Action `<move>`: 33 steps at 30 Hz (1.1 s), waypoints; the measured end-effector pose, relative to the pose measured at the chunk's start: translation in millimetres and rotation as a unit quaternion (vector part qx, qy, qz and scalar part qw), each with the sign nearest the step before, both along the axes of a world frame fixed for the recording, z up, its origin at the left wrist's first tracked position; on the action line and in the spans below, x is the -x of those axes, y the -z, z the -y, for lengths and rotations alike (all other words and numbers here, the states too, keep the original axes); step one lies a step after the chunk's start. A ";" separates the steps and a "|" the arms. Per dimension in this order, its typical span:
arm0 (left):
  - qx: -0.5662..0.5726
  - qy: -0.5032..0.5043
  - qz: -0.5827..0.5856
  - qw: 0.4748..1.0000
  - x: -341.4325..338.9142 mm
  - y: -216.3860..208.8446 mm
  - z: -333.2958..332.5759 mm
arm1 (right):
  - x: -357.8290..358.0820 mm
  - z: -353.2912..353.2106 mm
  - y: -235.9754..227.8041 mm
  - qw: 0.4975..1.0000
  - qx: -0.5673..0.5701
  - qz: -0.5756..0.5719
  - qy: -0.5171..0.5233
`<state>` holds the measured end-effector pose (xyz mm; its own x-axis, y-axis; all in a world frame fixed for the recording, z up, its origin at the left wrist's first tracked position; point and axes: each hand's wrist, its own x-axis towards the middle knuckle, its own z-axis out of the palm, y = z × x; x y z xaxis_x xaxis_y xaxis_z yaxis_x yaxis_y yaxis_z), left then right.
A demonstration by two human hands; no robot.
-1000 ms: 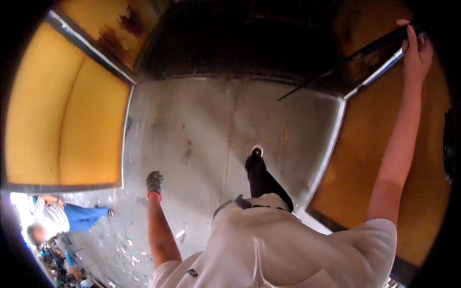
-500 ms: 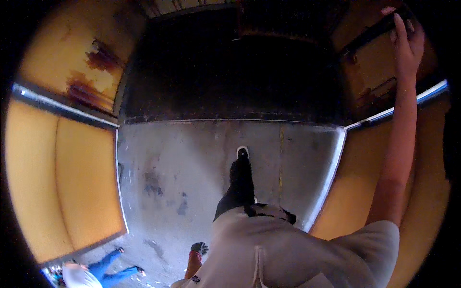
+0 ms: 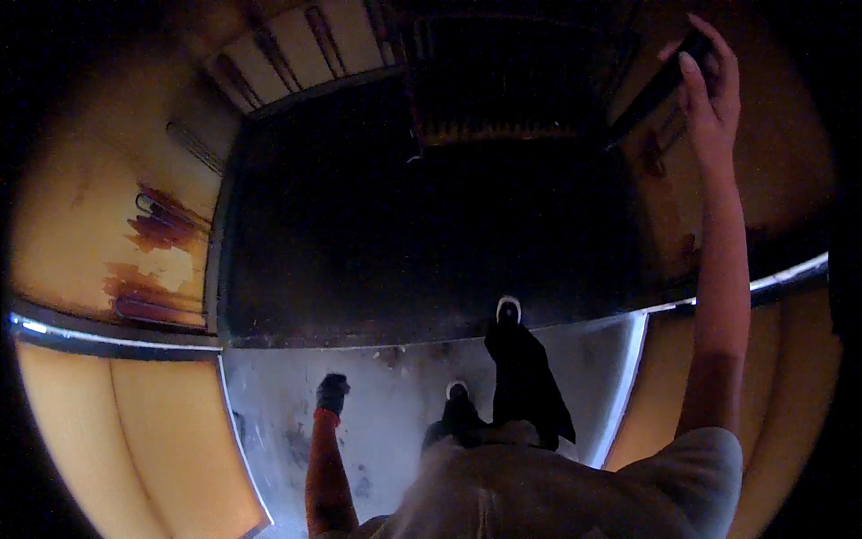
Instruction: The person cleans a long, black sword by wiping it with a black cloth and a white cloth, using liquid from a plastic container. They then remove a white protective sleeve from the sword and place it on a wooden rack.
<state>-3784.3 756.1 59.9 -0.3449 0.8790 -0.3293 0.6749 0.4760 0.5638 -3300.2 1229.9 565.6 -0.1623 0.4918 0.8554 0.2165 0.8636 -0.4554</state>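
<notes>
My right hand (image 3: 714, 94) is raised at the far upper right, bare, with its arm stretched forward. Its fingers and thumb are bent round a long dark bar-shaped thing (image 3: 654, 97), which slants down to the left into shadow; its exact kind does not show. My left hand (image 3: 332, 393), in a dark glove with a red cuff, hangs low over the grey floor, apart from everything near it. Blur and darkness hide how its fingers lie. My front shoe (image 3: 509, 312) is on the dark floor (image 3: 386, 260), past the edge of the grey floor (image 3: 260, 377).
Yellow-orange walls with dark stains and metal loops (image 3: 162, 310) flank the dark space. Pale slatted panels (image 3: 296, 54) stand at the back left. Yellow panels (image 3: 153, 413) line both sides of the grey floor. Bright metal edges (image 3: 620, 386) mark the opening.
I have stepped forward across the floor edge. My left gloved hand has swung forward; my right hand stays raised with the dark bar. The person at lower left is out of view.
</notes>
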 end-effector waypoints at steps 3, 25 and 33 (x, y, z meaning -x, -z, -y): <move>-0.066 -0.120 0.131 0.982 -8.3 -53.2 -135.2 | 8.8 -94.2 3.3 1.000 0.005 0.011 0.015; 0.121 -0.440 0.337 0.824 -195.0 -154.3 -302.3 | 82.9 -516.9 -20.8 0.994 0.048 -0.039 -0.086; 0.082 -0.409 0.379 0.826 -157.4 -120.0 -425.4 | 180.8 -612.9 0.7 0.991 0.085 -0.020 -0.102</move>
